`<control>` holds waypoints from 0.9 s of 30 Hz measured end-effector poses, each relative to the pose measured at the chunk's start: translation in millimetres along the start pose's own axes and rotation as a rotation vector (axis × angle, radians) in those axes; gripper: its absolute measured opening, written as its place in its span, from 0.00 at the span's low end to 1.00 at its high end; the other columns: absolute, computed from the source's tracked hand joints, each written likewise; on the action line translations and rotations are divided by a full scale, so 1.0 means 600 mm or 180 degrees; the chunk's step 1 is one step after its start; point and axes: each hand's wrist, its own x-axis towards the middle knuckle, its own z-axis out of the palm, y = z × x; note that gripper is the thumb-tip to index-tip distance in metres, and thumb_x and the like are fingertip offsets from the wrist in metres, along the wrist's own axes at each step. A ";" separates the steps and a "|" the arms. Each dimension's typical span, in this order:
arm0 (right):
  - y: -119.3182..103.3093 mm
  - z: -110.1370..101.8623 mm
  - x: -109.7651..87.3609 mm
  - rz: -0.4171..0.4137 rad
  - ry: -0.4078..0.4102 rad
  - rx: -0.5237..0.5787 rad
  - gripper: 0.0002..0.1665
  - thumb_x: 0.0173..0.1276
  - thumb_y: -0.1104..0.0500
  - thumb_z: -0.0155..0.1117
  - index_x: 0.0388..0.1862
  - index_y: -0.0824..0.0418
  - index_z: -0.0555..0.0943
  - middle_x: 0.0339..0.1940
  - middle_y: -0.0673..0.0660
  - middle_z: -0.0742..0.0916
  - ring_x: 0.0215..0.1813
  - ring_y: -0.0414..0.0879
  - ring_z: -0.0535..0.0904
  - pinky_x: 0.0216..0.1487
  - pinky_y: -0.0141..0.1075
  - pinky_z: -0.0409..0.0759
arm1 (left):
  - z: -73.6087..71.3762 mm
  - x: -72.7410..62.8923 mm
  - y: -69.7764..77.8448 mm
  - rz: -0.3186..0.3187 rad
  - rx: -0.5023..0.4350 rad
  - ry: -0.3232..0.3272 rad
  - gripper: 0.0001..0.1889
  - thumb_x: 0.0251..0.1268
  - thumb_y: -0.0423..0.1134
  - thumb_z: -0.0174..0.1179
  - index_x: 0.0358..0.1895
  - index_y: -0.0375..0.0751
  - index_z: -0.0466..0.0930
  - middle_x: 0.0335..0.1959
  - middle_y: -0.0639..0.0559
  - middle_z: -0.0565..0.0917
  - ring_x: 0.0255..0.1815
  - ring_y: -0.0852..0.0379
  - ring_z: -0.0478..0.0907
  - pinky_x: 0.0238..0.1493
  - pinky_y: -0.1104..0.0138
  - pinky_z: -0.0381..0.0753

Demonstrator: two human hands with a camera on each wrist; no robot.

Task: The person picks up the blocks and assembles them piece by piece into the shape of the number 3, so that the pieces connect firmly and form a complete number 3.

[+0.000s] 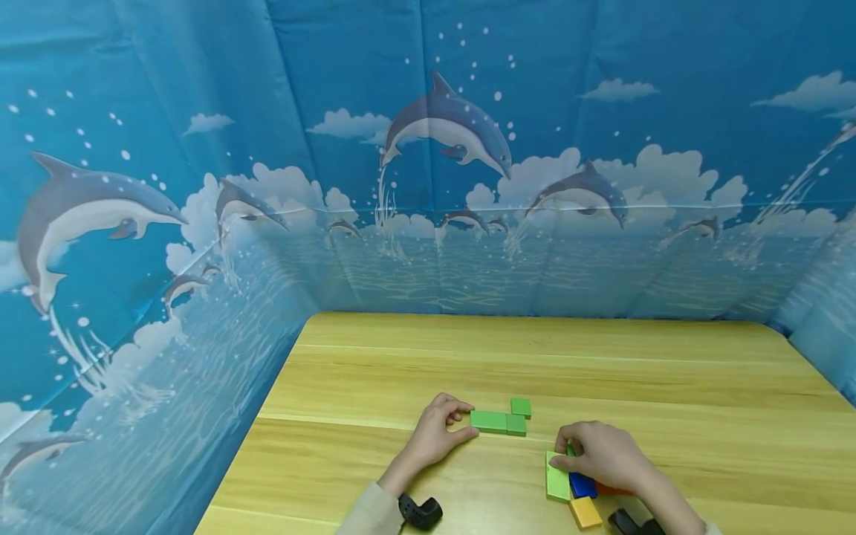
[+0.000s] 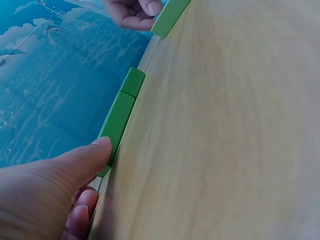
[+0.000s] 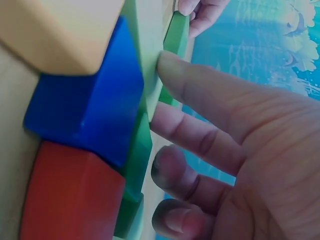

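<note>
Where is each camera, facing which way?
Head: worn on head, facing forward and down at the table; left hand, right hand show.
Left wrist: on that wrist, facing the long green block; left hand close, part of right hand beyond.
Right wrist: on that wrist, facing blue block; right hand close, part of left hand beyond.
Wrist views share both hands and the long green block.

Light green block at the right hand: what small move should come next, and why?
Probably lift the light green block toward the green row: the right hand appears to pinch it, while the left hand holds the row's end.
</note>
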 end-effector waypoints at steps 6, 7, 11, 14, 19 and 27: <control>-0.002 -0.001 -0.010 -0.0028 0.0004 0.0029 0.11 0.58 0.38 0.66 0.29 0.41 0.79 0.15 0.40 0.71 0.17 0.34 0.63 0.18 0.31 0.59 | 0.002 0.000 -0.001 0.0000 -0.0005 0.0014 0.19 0.57 0.46 0.68 0.49 0.42 0.82 0.39 0.58 0.73 0.36 0.65 0.69 0.39 0.72 0.73; -0.002 -0.002 -0.012 0.0029 0.0060 -0.0001 0.11 0.58 0.39 0.67 0.29 0.42 0.79 0.15 0.40 0.71 0.17 0.34 0.63 0.18 0.31 0.59 | 0.002 0.000 -0.001 0.0002 -0.0007 0.0014 0.19 0.57 0.46 0.68 0.49 0.42 0.81 0.39 0.58 0.73 0.36 0.65 0.69 0.39 0.72 0.73; -0.001 -0.009 -0.019 0.0423 0.0312 -0.0154 0.10 0.57 0.45 0.70 0.29 0.45 0.79 0.14 0.42 0.71 0.16 0.38 0.63 0.17 0.31 0.59 | 0.003 0.000 0.000 0.0010 -0.0012 0.0008 0.19 0.57 0.46 0.68 0.49 0.42 0.81 0.39 0.57 0.73 0.36 0.65 0.69 0.40 0.72 0.73; 0.001 -0.016 -0.023 0.0683 0.0316 -0.0182 0.12 0.55 0.46 0.72 0.29 0.48 0.79 0.15 0.45 0.72 0.16 0.41 0.64 0.18 0.33 0.59 | 0.003 0.000 0.000 0.0018 -0.0005 0.0014 0.18 0.57 0.46 0.68 0.49 0.42 0.81 0.39 0.57 0.73 0.36 0.65 0.70 0.40 0.72 0.73; 0.006 -0.021 -0.024 0.0841 0.0133 -0.0112 0.14 0.52 0.47 0.75 0.32 0.50 0.79 0.16 0.47 0.73 0.18 0.43 0.66 0.20 0.35 0.60 | 0.003 0.001 -0.002 0.0016 0.0013 0.0024 0.18 0.57 0.45 0.68 0.49 0.43 0.81 0.39 0.58 0.73 0.37 0.66 0.70 0.40 0.72 0.73; 0.014 -0.023 -0.014 0.0780 0.0081 -0.0103 0.15 0.49 0.50 0.77 0.31 0.50 0.80 0.18 0.48 0.72 0.21 0.44 0.66 0.22 0.36 0.59 | 0.003 0.001 -0.003 0.0041 0.0032 0.0030 0.18 0.57 0.46 0.68 0.49 0.43 0.82 0.39 0.59 0.73 0.36 0.66 0.69 0.40 0.72 0.74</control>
